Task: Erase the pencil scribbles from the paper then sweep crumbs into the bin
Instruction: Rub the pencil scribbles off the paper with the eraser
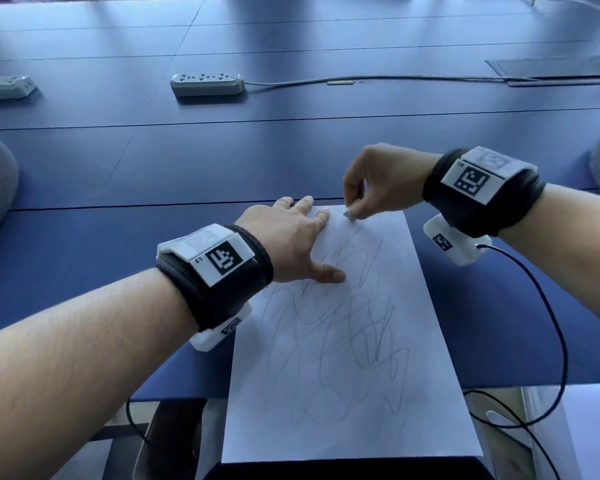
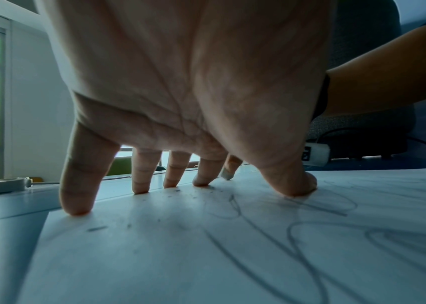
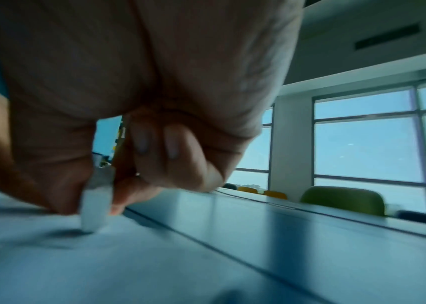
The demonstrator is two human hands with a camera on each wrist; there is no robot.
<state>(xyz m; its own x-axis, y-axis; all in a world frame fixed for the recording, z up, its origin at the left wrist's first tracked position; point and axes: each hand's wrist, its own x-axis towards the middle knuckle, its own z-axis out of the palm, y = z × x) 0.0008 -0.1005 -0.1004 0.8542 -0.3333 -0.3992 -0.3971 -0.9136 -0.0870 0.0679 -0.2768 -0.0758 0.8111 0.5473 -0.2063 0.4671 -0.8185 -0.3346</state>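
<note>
A white sheet of paper (image 1: 347, 341) covered in grey pencil scribbles (image 1: 329, 317) lies on the blue table, its near end hanging over the table's front edge. My left hand (image 1: 298, 237) presses flat on the paper's far left corner, fingers spread and straight (image 2: 76, 185). My right hand (image 1: 355, 206) pinches a small white eraser (image 1: 349, 214) between thumb and fingers, its tip touching the paper near the far edge (image 3: 93, 205). Small dark eraser crumbs (image 2: 175, 193) lie on the paper near my left fingertips. No bin is in view.
A grey power strip (image 1: 207, 84) with its cable lies farther back on the blue table (image 1: 118, 168), and another (image 1: 6, 86) sits at the far left. A black cable (image 1: 548, 323) loops from my right wrist. Chairs stand at both sides.
</note>
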